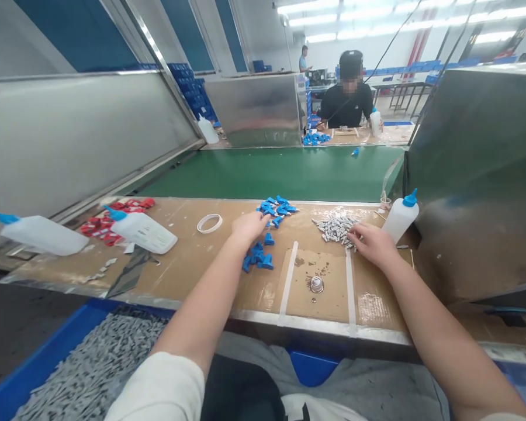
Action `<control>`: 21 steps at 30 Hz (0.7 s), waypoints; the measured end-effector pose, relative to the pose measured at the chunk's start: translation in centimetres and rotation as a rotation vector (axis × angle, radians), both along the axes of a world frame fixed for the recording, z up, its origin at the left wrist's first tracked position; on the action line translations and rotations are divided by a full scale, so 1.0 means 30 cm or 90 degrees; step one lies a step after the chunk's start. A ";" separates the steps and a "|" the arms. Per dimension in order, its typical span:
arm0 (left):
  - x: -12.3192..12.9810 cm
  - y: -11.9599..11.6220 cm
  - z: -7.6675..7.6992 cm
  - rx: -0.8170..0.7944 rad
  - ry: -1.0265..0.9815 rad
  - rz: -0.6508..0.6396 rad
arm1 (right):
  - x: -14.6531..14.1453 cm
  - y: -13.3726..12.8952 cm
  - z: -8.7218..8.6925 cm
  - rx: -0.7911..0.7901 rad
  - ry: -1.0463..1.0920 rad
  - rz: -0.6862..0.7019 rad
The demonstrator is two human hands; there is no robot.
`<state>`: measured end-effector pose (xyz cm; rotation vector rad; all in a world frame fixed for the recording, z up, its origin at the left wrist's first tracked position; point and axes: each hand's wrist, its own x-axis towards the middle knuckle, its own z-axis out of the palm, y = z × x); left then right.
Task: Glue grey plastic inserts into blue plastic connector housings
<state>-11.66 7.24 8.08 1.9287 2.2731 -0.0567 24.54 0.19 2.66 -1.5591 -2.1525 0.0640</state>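
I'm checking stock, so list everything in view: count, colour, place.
Bench: one, brown top, foreground.
Belt: one, green, beyond the bench.
Blue parts: many, blue, mid-bench, on and across the belt.
Grey pieces: many, grey, bench right and in the bin.
Bin: one, blue, below left.
Red parts: many, red, bench left.
Bottles: five, whitish, two bench left, one right, two across the belt.
Ring: one, white, mid-bench.
Tape strips: two, white, bench front.
Metal piece: one, silvery, between the strips.
Metal panels: three, silver, around the belt.
Crates: uncountable, blue, background.
Lamps: several, white, ceiling.
Co-workers: two, black and light-blue tops, beyond the belt.
Left hand: one, bare, at the blue parts.
Right hand: one, bare, at the grey pieces.
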 end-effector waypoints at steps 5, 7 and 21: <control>-0.061 0.004 -0.031 0.069 0.049 0.002 | 0.004 0.006 -0.001 -0.084 -0.129 0.082; -0.030 -0.045 -0.047 0.105 0.081 -0.030 | 0.000 0.012 -0.011 -0.109 -0.145 0.090; 0.183 -0.125 -0.076 0.172 -0.270 -0.204 | -0.023 0.039 -0.053 -0.034 0.140 0.113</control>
